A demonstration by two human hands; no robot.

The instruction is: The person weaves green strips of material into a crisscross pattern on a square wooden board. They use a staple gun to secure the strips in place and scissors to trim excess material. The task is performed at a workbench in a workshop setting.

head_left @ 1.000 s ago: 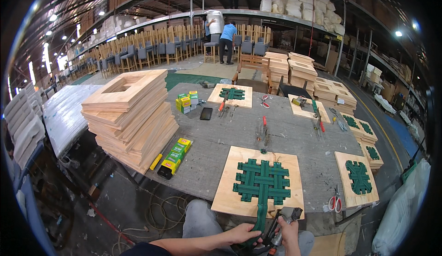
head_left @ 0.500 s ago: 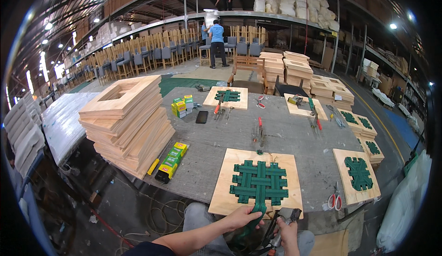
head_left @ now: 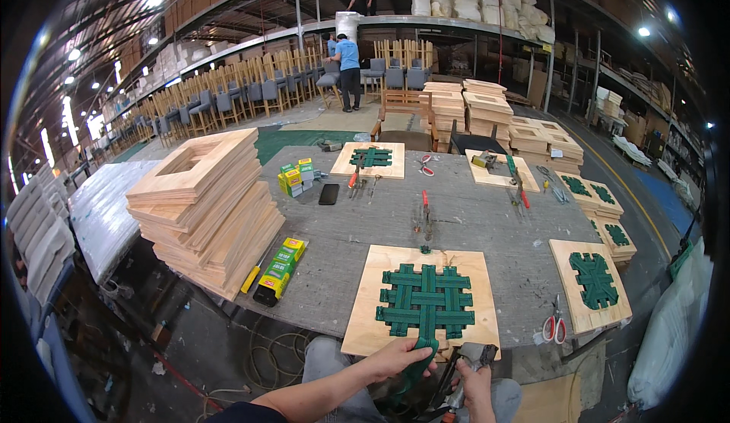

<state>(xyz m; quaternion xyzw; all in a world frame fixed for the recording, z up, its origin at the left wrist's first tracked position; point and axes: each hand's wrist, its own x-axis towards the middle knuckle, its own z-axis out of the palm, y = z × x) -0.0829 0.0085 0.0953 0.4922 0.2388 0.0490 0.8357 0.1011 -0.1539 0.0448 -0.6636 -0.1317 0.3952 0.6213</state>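
Observation:
A square wooden board (head_left: 363,290) lies at the table's near edge. Over its opening runs a woven lattice of green webbing (head_left: 426,301). My left hand (head_left: 403,360) pinches the loose tail of the middle webbing strap (head_left: 427,337), drawn down past the board's near edge. My right hand (head_left: 475,386) is wrapped around what looks like a staple gun (head_left: 477,353). The tool's grey metal head rests by the board's near right corner. Its lower end is partly hidden by my hand.
Stacked wooden frames (head_left: 205,217) stand at left, beside a yellow-green box (head_left: 283,271). Red-handled scissors (head_left: 554,324) and another webbed board (head_left: 591,286) lie at right. A phone (head_left: 328,194) lies farther back. Beyond the table, a person in blue (head_left: 348,65) stands near stools.
My hands keep their hold on the strap and tool, almost unmoved. The view has shifted slightly. In the background, the person in blue now leans toward a stool.

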